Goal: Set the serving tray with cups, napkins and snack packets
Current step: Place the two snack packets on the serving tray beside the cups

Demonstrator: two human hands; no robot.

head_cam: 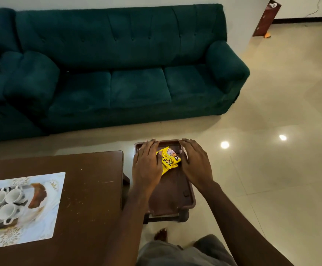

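A dark brown serving tray [177, 191] rests on a small stand to the right of the table. A yellow snack packet [168, 159] lies at the tray's far end. My left hand [146, 167] lies flat over the packet's left side, fingers spread. My right hand [195, 164] is spread over the tray's right rim, just beside the packet. Several white cups [2, 204] stand upside down on a small tray at the table's left edge.
The brown wooden table [91, 189] carries a white patterned placemat [46, 214] under the cups. A dark green sofa [117, 73] stands beyond. Glossy beige floor tiles [271, 150] stretch to the right. My knee in grey shorts [185, 252] is at the bottom.
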